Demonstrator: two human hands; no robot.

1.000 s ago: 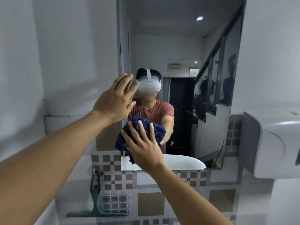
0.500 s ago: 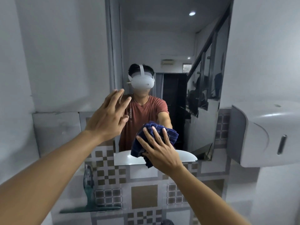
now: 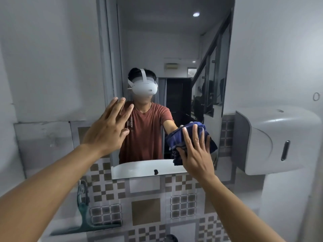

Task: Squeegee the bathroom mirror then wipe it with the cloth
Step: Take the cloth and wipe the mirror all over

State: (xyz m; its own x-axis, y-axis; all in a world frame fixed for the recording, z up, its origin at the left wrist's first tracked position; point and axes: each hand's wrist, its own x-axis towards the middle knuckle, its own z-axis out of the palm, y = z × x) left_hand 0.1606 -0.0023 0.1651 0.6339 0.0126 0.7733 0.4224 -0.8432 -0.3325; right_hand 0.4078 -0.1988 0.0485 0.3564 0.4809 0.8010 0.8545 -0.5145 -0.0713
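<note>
The tall mirror (image 3: 174, 49) hangs on the wall ahead, and a person in a red shirt is reflected in it. My right hand (image 3: 195, 154) presses a crumpled dark blue cloth (image 3: 176, 138) flat against the mirror's lower right part, fingers spread and straight. My left hand (image 3: 108, 130) is raised by the mirror's left edge with straight fingers, holding nothing. A green squeegee (image 3: 83, 217) leans upright against the tiled wall at the lower left, away from both hands.
A white wall-mounted dispenser (image 3: 277, 138) juts out at the right, close to the mirror's edge. Patterned brown and grey tiles (image 3: 146, 212) cover the wall below the mirror. Part of a white basin shows as a reflection at the mirror's bottom.
My right hand has slid the cloth to the right across the lower mirror, toward its right edge. My left hand has stayed near the mirror's left edge.
</note>
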